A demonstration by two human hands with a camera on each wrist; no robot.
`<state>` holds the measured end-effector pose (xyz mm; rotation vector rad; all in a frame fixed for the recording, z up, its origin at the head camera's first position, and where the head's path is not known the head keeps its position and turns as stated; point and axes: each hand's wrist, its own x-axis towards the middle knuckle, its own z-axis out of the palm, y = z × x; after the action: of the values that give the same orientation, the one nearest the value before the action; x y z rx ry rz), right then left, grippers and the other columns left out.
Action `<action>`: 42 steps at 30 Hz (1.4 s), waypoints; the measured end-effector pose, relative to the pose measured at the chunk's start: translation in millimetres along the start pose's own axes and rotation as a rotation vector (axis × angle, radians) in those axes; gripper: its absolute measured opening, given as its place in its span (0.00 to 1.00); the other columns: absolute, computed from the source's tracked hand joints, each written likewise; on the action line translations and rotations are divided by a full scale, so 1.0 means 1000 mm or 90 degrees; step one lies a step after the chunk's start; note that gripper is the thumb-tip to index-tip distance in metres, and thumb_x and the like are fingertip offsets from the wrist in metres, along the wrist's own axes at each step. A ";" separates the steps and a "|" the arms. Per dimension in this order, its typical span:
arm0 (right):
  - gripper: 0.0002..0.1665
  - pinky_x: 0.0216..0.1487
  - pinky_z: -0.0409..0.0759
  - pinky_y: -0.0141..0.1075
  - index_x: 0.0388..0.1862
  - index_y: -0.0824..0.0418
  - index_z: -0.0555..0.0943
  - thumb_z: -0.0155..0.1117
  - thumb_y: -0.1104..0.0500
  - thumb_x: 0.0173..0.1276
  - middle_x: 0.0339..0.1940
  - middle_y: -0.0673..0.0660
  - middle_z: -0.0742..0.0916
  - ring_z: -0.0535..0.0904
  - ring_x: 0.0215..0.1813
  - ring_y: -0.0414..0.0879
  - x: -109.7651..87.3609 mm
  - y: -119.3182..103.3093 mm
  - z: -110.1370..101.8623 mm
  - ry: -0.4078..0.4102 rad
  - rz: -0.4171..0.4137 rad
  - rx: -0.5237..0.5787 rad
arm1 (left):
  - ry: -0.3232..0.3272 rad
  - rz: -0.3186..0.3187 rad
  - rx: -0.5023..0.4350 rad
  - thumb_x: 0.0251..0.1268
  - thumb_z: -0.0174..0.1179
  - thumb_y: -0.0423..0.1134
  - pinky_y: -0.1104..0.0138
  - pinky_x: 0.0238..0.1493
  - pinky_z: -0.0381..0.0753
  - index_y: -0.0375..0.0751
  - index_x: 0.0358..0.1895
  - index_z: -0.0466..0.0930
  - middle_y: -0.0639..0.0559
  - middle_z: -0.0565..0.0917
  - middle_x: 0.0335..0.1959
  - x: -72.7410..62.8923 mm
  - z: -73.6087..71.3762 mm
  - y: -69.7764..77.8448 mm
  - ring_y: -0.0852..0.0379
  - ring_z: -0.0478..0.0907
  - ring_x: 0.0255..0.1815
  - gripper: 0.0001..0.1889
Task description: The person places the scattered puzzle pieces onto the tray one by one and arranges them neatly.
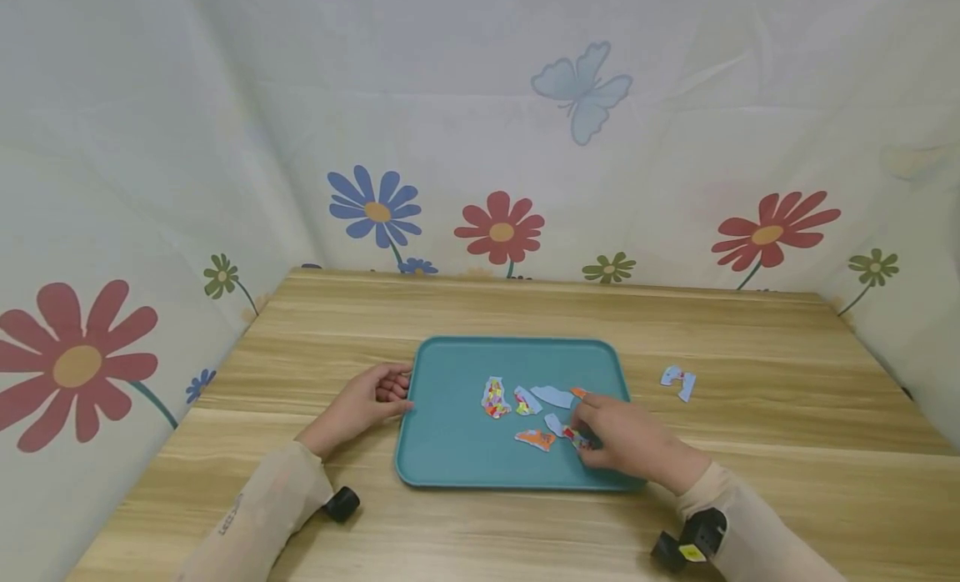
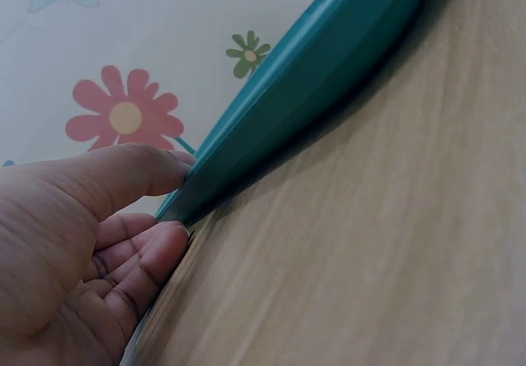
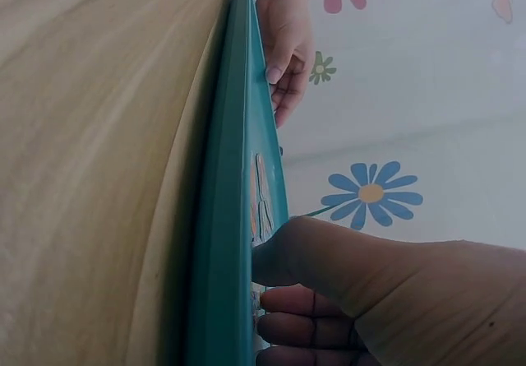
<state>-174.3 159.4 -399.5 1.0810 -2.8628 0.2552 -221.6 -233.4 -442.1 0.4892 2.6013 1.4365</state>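
Closest of all, notice the beige sleeves (image 1: 247, 515) and the black wrist device (image 1: 701, 534) on the right one; better to hold both sleeves a little above the counter (image 1: 465, 532), in order not to knock the near rim of the teal tray (image 1: 457, 459).

Next, see the right hand (image 1: 626, 440), with fingers bent down over the right part of the tray, at or very near a patterned piece (image 1: 574, 438). Not possible to tell whether pinching this piece or only pressing on it. Slide it flat, with fingertips only, and take care not to drag the orange piece (image 1: 536, 439) or the small blue piece (image 1: 553, 424) just beside.

At the left rim, see the left hand (image 1: 363, 398) pinching the tray edge between thumb and bent fingers; useful for steadiness. Leave undisturbed the multicoloured piece (image 1: 495, 398) near the tray's middle and the long pale piece (image 1: 552, 396) behind the small blue one.

Farther, on the counter to the right of the tray, note a loose printed shape (image 1: 678, 382), perhaps more than one piece. Last, behind everything, a flowered cloth (image 1: 450, 107), not in the way.
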 end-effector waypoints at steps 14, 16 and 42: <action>0.14 0.34 0.77 0.31 0.37 0.58 0.80 0.70 0.52 0.56 0.33 0.47 0.80 0.80 0.38 0.41 -0.002 0.004 0.001 0.008 -0.001 0.037 | 0.001 0.003 0.002 0.59 0.67 0.35 0.77 0.43 0.79 0.30 0.65 0.67 0.39 0.78 0.49 -0.001 0.000 0.002 0.53 0.77 0.46 0.31; 0.14 0.33 0.76 0.30 0.37 0.58 0.80 0.70 0.53 0.56 0.32 0.47 0.79 0.75 0.34 0.36 -0.002 0.005 0.000 0.010 0.001 0.045 | 0.002 0.003 0.004 0.59 0.67 0.35 0.76 0.43 0.79 0.30 0.65 0.67 0.39 0.79 0.49 0.000 0.000 0.002 0.53 0.77 0.46 0.31; 0.19 0.34 0.78 0.33 0.46 0.64 0.78 0.72 0.60 0.57 0.37 0.55 0.84 0.79 0.36 0.45 -0.011 0.039 -0.020 0.094 0.094 0.109 | 0.000 -0.001 -0.002 0.59 0.67 0.35 0.76 0.43 0.78 0.30 0.65 0.67 0.39 0.78 0.49 0.001 0.000 0.001 0.52 0.77 0.46 0.31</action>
<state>-191.7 198.8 -386.7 0.8344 -2.8316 0.5733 -222.1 -232.3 -441.2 0.4866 2.5989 1.4407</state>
